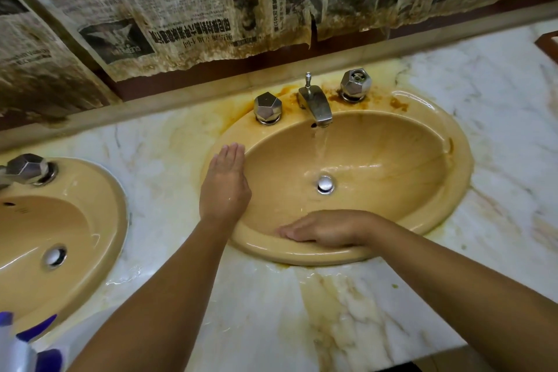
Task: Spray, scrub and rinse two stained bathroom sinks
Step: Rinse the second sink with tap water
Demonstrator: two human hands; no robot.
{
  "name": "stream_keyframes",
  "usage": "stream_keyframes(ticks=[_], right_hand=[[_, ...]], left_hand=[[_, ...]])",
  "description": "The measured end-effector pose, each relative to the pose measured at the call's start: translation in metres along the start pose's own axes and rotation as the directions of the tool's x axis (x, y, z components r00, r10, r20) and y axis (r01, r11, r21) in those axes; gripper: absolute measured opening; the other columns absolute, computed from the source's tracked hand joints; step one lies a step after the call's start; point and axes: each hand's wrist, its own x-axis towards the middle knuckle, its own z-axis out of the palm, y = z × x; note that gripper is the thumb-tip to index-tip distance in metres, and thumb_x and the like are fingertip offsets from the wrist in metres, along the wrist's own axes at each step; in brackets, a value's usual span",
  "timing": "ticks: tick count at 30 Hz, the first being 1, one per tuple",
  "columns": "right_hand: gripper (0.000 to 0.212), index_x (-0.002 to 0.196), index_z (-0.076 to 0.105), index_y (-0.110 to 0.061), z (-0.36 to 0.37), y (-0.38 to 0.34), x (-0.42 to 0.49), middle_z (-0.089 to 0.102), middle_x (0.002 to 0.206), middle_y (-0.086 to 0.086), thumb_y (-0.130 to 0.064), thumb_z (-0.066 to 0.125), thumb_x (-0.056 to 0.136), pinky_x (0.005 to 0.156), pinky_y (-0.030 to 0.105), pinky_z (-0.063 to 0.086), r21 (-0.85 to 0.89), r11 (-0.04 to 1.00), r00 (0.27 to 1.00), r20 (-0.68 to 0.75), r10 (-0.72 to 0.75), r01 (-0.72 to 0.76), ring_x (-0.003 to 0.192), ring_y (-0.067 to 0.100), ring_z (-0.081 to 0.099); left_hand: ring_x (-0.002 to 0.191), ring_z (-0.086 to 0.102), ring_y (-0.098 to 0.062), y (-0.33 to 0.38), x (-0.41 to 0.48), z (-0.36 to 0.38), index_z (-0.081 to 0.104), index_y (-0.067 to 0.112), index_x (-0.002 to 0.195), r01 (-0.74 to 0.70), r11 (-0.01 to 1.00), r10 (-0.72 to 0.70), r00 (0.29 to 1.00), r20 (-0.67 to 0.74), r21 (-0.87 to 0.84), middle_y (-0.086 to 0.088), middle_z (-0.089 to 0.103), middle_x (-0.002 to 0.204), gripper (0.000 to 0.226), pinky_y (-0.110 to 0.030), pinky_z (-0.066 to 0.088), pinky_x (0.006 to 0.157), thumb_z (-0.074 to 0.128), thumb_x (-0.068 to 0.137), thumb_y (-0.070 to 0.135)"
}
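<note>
Counter [271, 311] marble, yellow-stained | newspaper [181, 9] above | left hand [225, 187], right hand [324, 231] flat on sink [459, 172] rim, grips empty

- Even, warm light is observed; shadows are soft.
- Glare is noted on the right sink [419, 103] rim.
- Straight edges are bowed by wide-angle distortion.
- The spray bottle [15, 347] is blurred.

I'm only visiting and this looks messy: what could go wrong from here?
The faucet is running while the left hand and right hand lie flat on the sink rim. Water may get pushed onto the already wet countertop. The orange stains by the faucet could be missed.
</note>
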Motion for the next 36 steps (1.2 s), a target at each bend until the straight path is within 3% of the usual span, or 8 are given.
stream_keyframes(ticks=[5, 11, 14, 18, 23, 28, 33, 36], right_hand=[[0.056, 0.147, 0.051, -0.022, -0.055, 0.043, -0.038, 0.044, 0.158, 0.003, -0.051, 0.032, 0.102, 0.116, 0.042, 0.031, -0.527, 0.644, 0.832, -0.337, 0.44, -0.554, 0.139, 0.025, 0.044], [0.049, 0.108, 0.068, -0.028, -0.025, 0.064, -0.054, 0.069, 0.11, -0.009, -0.056, 0.028, 0.104, 0.088, 0.035, 0.048, -0.626, 0.727, 0.913, -0.407, 0.006, -0.284, 0.101, 0.018, 0.061], [0.052, 0.08, 0.06, -0.018, -0.024, 0.095, -0.071, 0.066, 0.08, -0.005, -0.05, 0.026, 0.105, 0.074, 0.034, 0.045, -0.7, 0.637, 0.779, -0.578, -0.241, -0.323, 0.08, 0.017, 0.061], [0.045, 0.072, 0.061, -0.023, -0.05, 0.138, -0.093, 0.06, 0.07, -0.01, -0.04, 0.032, 0.101, 0.086, 0.034, 0.041, -0.753, 0.566, 0.62, -0.629, -0.468, -0.336, 0.072, 0.015, 0.056], [0.038, 0.071, 0.064, -0.025, -0.076, 0.149, -0.095, 0.061, 0.072, -0.011, -0.043, 0.041, 0.095, 0.09, 0.035, 0.041, -0.796, 0.488, 0.616, -0.595, -0.516, -0.359, 0.075, 0.013, 0.055], [0.034, 0.075, 0.067, -0.025, -0.111, 0.157, -0.097, 0.065, 0.076, -0.009, -0.043, 0.042, 0.089, 0.093, 0.033, 0.042, -0.82, 0.481, 0.645, -0.554, -0.527, -0.311, 0.08, 0.017, 0.059], [0.038, 0.083, 0.071, -0.025, -0.132, 0.158, -0.102, 0.068, 0.083, -0.007, -0.044, 0.039, 0.088, 0.094, 0.038, 0.045, -0.868, 0.429, 0.723, -0.461, -0.515, -0.248, 0.086, 0.02, 0.061], [0.04, 0.086, 0.074, -0.024, -0.139, 0.16, -0.102, 0.07, 0.086, -0.007, -0.044, 0.039, 0.087, 0.095, 0.038, 0.045, -0.879, 0.422, 0.731, -0.436, -0.526, -0.22, 0.088, 0.02, 0.062]], left_hand=[[0.156, 0.006, -0.043, 0.026, -0.025, 0.011, 0.039, 0.005, 0.154, -0.048, 0.958, 0.016, 0.993, 0.115, 0.283, -0.028, 0.012, 0.167, 0.063, -0.055, 0.004, 0.126, 0.051, 0.094, 0.019], [0.146, 0.04, -0.024, 0.077, -0.007, 0.019, 0.047, 0.016, 0.152, 0.057, 0.936, 0.111, 0.89, 0.443, -0.349, -0.008, 0.041, 0.16, 0.053, -0.033, 0.034, 0.117, 0.056, 0.101, 0.028], [0.098, 0.068, -0.02, 0.114, 0.03, 0.029, 0.07, 0.011, 0.117, 0.654, 0.265, -0.164, 0.755, 0.635, -0.708, -0.01, 0.068, 0.117, 0.021, -0.033, 0.053, 0.093, 0.059, 0.1, 0.018], [0.106, 0.067, -0.032, 0.15, 0.089, 0.034, 0.061, -0.002, 0.109, 0.667, -0.526, -0.123, 0.555, 0.823, -0.528, -0.02, 0.065, 0.112, 0.02, -0.033, 0.064, 0.067, 0.045, 0.103, 0.008], [0.115, 0.065, -0.04, 0.186, 0.08, 0.027, 0.059, -0.01, 0.127, 0.912, -0.171, 0.254, 0.406, 0.878, -0.372, -0.029, 0.062, 0.134, 0.04, -0.043, 0.056, 0.1, 0.042, 0.109, 0.021], [0.117, 0.065, -0.042, 0.159, 0.097, 0.042, 0.056, -0.013, 0.124, 0.681, -0.631, -0.001, 0.479, 0.878, -0.372, -0.027, 0.06, 0.137, 0.041, -0.047, 0.05, 0.108, 0.04, 0.109, 0.021], [0.126, 0.06, -0.044, 0.19, 0.077, 0.023, 0.055, -0.015, 0.133, 0.83, -0.431, 0.124, 0.443, 0.888, -0.354, -0.033, 0.061, 0.133, 0.045, -0.047, 0.046, 0.112, 0.038, 0.109, 0.019], [0.13, 0.056, -0.044, 0.183, 0.085, 0.026, 0.052, -0.014, 0.134, 0.632, -0.648, -0.087, 0.492, 0.866, -0.424, -0.031, 0.056, 0.141, 0.045, -0.047, 0.046, 0.112, 0.035, 0.11, 0.02]])
